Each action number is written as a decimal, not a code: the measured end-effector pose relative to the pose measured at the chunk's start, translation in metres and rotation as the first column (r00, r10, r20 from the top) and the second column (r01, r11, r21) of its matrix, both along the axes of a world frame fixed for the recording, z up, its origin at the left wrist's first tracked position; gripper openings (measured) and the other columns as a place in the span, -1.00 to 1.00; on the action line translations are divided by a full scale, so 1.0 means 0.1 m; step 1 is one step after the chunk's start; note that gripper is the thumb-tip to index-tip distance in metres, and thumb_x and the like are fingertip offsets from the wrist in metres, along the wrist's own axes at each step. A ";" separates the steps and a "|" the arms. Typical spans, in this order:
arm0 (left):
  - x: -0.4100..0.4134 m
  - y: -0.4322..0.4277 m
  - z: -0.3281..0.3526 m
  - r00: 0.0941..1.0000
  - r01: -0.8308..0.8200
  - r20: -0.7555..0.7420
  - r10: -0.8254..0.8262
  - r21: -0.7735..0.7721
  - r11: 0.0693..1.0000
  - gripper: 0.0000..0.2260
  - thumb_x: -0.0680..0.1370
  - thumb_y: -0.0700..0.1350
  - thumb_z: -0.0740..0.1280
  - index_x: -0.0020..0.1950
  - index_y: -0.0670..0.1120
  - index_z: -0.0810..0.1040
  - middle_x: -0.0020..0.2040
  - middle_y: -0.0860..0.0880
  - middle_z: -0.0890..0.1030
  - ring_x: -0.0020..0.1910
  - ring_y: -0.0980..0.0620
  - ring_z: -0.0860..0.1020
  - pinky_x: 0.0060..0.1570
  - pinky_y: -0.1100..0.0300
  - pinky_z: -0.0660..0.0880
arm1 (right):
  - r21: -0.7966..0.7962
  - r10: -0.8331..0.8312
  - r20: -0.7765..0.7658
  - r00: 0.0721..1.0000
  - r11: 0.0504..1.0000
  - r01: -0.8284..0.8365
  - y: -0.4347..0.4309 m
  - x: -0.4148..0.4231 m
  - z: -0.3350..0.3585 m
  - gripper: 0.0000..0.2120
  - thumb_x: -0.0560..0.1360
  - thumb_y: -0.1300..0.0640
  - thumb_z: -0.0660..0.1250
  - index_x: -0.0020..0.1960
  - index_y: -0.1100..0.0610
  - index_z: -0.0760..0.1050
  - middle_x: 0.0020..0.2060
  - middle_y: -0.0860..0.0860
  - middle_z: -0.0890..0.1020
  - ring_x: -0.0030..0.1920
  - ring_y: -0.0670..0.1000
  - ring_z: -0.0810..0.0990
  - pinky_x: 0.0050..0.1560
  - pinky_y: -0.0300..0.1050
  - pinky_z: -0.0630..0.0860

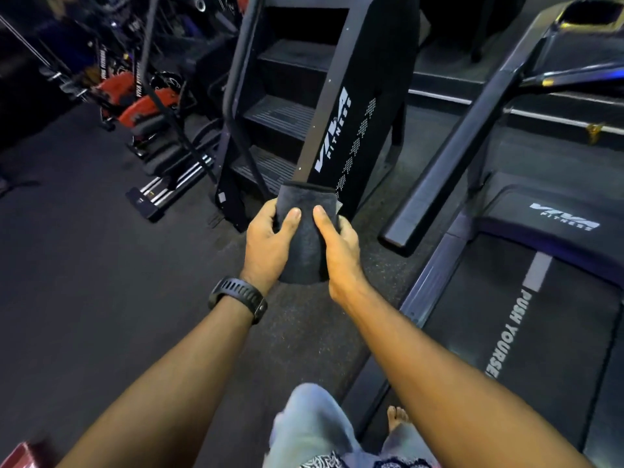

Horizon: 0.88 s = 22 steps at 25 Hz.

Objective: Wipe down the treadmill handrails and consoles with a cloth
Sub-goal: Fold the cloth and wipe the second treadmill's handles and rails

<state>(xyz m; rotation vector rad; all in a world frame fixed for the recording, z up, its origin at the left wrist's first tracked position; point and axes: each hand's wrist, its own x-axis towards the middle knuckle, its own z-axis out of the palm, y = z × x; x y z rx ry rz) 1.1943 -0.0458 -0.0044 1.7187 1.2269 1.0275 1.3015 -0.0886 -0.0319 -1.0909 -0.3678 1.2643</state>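
A dark folded cloth is held out in front of me at mid-frame, above the floor. My left hand, with a black watch on its wrist, grips the cloth's left side. Gripping the right side is my right hand; both thumbs lie on top of the cloth. To the right stands a treadmill with a dark handrail slanting up toward its console at the top right. The treadmill belt carries white lettering. The cloth touches no part of the treadmill.
A black stair-climber machine with white lettering stands straight ahead. Red and black gym machines crowd the left background. Dark rubber floor spreads to the left. My bare foot is beside the treadmill's side rail.
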 end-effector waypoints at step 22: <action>0.53 2.85 -1.20 0.722 0.634 0.116 -0.682 0.286 0.719 -0.81 0.56 0.09 0.31 0.10 0.05 0.54 -0.07 0.01 0.65 -0.09 -0.07 0.62 -0.04 -0.14 0.58 | 0.370 -0.786 0.483 0.385 0.582 0.725 2.19 0.00 -1.08 -0.76 0.59 -0.05 0.34 0.19 0.04 0.49 0.02 -0.14 0.66 0.04 -0.20 0.62 0.10 -0.16 0.54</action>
